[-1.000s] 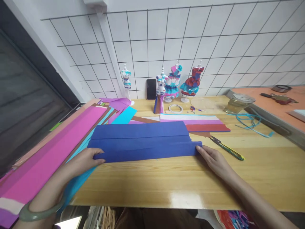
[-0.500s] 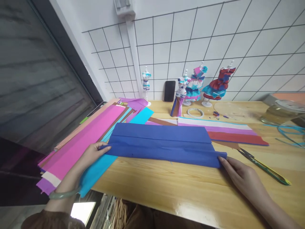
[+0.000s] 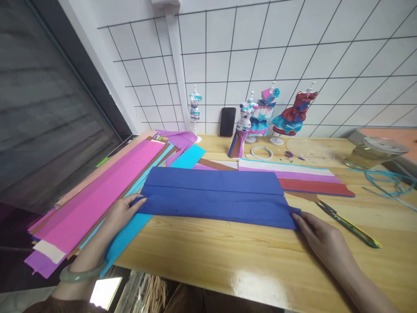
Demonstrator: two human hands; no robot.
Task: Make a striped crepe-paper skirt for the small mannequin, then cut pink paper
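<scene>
A wide sheet of dark blue crepe paper lies across the wooden table, with a crease running along its length. At its left end my left hand pinches the near edge between thumb and fingers. My right hand grips the small corner that juts out at the right end. Under the blue sheet's left end passes a turquoise paper strip. Beside my left forearm is a stack of coloured paper, pink on top. Scissors with yellow and green handles rest to the right, beyond my right hand.
Behind the blue sheet lie white, purple and red paper strips. Small dress forms, one in a red dress, stand near the tiled wall, with a phone and a tape roll. Turquoise cord and a glass jar are at right.
The view has shifted slightly, so everything sits further left. The blue sheet's near part looks flatter, with its raised fold smoothed down. Both hands keep hold of its ends.
</scene>
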